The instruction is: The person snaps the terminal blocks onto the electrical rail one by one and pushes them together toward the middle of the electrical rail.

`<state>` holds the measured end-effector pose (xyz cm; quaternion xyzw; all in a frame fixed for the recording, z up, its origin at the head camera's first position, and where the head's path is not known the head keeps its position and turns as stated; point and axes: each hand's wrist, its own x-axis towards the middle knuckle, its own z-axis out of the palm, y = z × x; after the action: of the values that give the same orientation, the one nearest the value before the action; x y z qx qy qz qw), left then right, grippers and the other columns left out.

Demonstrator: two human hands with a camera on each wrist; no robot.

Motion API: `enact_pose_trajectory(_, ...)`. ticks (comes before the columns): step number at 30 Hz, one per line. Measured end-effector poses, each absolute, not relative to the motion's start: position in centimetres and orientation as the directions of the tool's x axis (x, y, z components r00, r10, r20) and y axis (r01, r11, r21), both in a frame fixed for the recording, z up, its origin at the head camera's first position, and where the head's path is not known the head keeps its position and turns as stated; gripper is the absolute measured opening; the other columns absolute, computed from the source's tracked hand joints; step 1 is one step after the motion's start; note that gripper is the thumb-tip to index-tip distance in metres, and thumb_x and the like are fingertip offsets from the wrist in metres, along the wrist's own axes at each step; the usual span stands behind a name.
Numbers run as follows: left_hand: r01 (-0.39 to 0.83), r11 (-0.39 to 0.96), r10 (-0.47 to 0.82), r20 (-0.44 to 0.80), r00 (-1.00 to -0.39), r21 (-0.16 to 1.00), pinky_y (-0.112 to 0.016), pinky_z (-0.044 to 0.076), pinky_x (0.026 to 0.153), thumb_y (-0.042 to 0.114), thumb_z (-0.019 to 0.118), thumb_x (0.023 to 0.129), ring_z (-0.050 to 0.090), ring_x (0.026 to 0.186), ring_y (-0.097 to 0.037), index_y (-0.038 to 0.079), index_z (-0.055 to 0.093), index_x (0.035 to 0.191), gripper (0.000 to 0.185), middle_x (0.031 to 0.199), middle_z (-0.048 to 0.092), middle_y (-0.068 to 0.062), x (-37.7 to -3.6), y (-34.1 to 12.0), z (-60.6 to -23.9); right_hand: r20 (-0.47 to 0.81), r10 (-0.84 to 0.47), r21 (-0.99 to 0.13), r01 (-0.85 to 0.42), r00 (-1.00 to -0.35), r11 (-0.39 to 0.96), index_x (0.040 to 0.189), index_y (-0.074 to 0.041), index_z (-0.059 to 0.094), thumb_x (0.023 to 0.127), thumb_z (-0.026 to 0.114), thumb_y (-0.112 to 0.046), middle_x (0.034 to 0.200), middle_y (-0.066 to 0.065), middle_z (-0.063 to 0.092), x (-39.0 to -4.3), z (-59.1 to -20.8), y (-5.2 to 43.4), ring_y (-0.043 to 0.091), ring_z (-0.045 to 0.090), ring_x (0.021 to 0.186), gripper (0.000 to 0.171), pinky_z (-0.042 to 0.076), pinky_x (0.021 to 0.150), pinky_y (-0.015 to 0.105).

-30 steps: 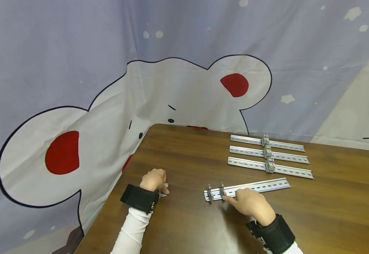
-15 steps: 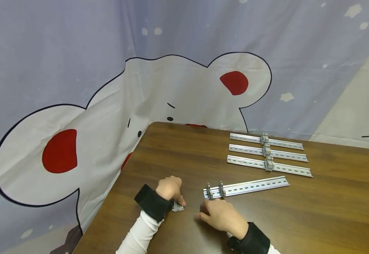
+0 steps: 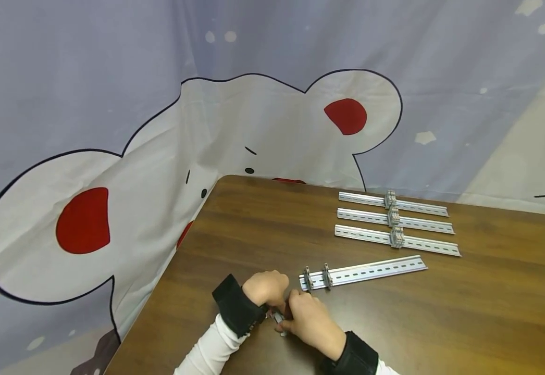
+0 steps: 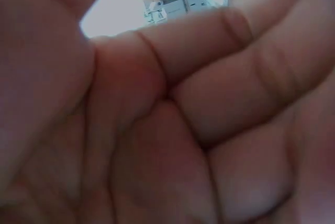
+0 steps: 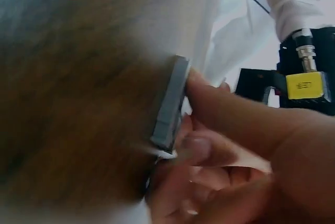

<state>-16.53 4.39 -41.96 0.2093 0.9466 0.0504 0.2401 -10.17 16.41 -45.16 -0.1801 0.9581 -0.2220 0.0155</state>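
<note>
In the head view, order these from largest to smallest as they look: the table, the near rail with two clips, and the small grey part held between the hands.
1. Table
2. Near rail
3. Grey part, mostly hidden by the hands, so its full size is unsure, though it is plainly the smallest.

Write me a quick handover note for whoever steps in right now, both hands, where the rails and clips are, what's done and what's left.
Left hand and right hand meet at the table's near edge, both pinching one small grey terminal clip.
The nearest rail lies just beyond the hands, untouched, with two clips seated at its left end.
Three far rails lie parallel behind it, each with a small cluster of clips near the middle.
Done: those three look finished; the near rail carries two clips.
Left, probably: seat the held clip on the near rail beside the other two.
</note>
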Motion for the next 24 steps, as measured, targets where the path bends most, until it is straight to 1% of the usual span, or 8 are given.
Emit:
enact_pose_trajectory(3,0.374,0.887,0.459,-0.428,-0.779,0.270,-0.024,0.038,0.044,0.025,0.083,0.073,0.047,0.038,-0.009,0.013,0.059,0.058,0.031,0.044,0.054,0.002,-16.8,4.3,-41.6,-0.002,-0.337,-0.441,-0.302,-0.941,0.845,0.068,-0.013,0.058,0.062,0.089,-0.020,0.064,-0.006,0.053,-10.1,-44.6,16.8,0.008,0.047,0.054,0.033,0.036,0.048,0.025)
enact_pose_trajectory(8,0.417,0.855,0.505,-0.318,-0.802,0.307,-0.026,0.036,0.048,0.029,0.084,0.072,0.046,0.048,-0.010,0.014,0.056,0.056,0.036,0.053,0.051,0.005,-17.2,4.1,-41.5,-0.099,-0.320,-0.395,-0.258,-0.942,0.882,0.066,-0.011,0.063,0.057,0.089,-0.011,0.064,-0.001,0.061,-9.7,-43.9,18.0,0.010,0.050,0.052,0.028,0.039,0.049,0.027)
enact_pose_trajectory(10,0.447,0.838,0.529,-0.265,-0.806,0.312,-0.027,0.037,0.051,0.031,0.085,0.071,0.047,0.053,-0.012,0.013,0.058,0.062,0.033,0.061,0.052,0.005,-17.5,4.2,-41.7,-0.145,-0.310,-0.383,-0.236,-0.940,0.893,0.064,-0.011,0.061,0.058,0.088,-0.011,0.063,0.000,0.061,-9.6,-43.8,18.8,0.011,0.049,0.051,0.028,0.039,0.049,0.027)
enact_pose_trajectory(12,0.481,0.819,0.555,-0.223,-0.801,0.312,-0.029,0.042,0.054,0.032,0.084,0.072,0.054,0.060,-0.014,0.011,0.062,0.075,0.031,0.070,0.058,0.003,-17.7,4.5,-42.0,-0.179,-0.298,-0.374,-0.215,-0.938,0.902,0.063,-0.011,0.058,0.058,0.088,-0.012,0.061,-0.002,0.058,-9.5,-43.6,19.7,0.011,0.047,0.052,0.030,0.037,0.050,0.028)
enact_pose_trajectory(16,0.517,0.798,0.579,-0.158,-0.800,0.309,-0.037,0.048,0.060,0.037,0.084,0.071,0.064,0.075,-0.022,0.008,0.060,0.097,0.046,0.085,0.064,-0.003,-18.0,5.2,-43.1,-0.256,-0.220,-0.361,-0.118,-0.941,0.925,0.055,-0.013,0.051,0.058,0.090,-0.015,0.055,-0.006,0.046,-9.8,-43.5,22.1,0.012,0.040,0.051,0.039,0.032,0.048,0.027)
enact_pose_trajectory(17,0.525,0.796,0.581,-0.137,-0.802,0.303,-0.039,0.049,0.061,0.038,0.085,0.071,0.065,0.078,-0.024,0.007,0.059,0.099,0.049,0.087,0.065,-0.004,-18.1,5.4,-43.5,-0.263,-0.196,-0.352,-0.095,-0.945,0.931,0.054,-0.014,0.050,0.057,0.091,-0.016,0.054,-0.007,0.044,-9.9,-43.4,22.9,0.012,0.040,0.051,0.041,0.031,0.048,0.027)
enact_pose_trajectory(20,0.538,0.789,0.580,-0.072,-0.811,0.298,-0.041,0.049,0.060,0.039,0.085,0.069,0.066,0.080,-0.027,0.007,0.057,0.099,0.053,0.089,0.064,-0.006,-18.1,5.7,-44.4,-0.283,-0.119,-0.324,-0.022,-0.952,0.946,0.055,-0.014,0.051,0.055,0.093,-0.019,0.056,-0.005,0.046,-10.4,-43.1,25.4,0.013,0.044,0.054,0.043,0.034,0.050,0.028)
enact_pose_trajectory(24,0.548,0.771,0.581,-0.008,-0.814,0.325,-0.039,0.049,0.059,0.039,0.085,0.071,0.064,0.079,-0.025,0.008,0.057,0.098,0.050,0.090,0.061,-0.004,-18.2,5.9,-45.2,-0.282,-0.028,-0.299,0.060,-0.959,0.952,0.056,-0.015,0.045,0.056,0.092,-0.019,0.057,-0.005,0.043,-11.2,-42.5,28.7,0.014,0.043,0.056,0.048,0.033,0.051,0.027)
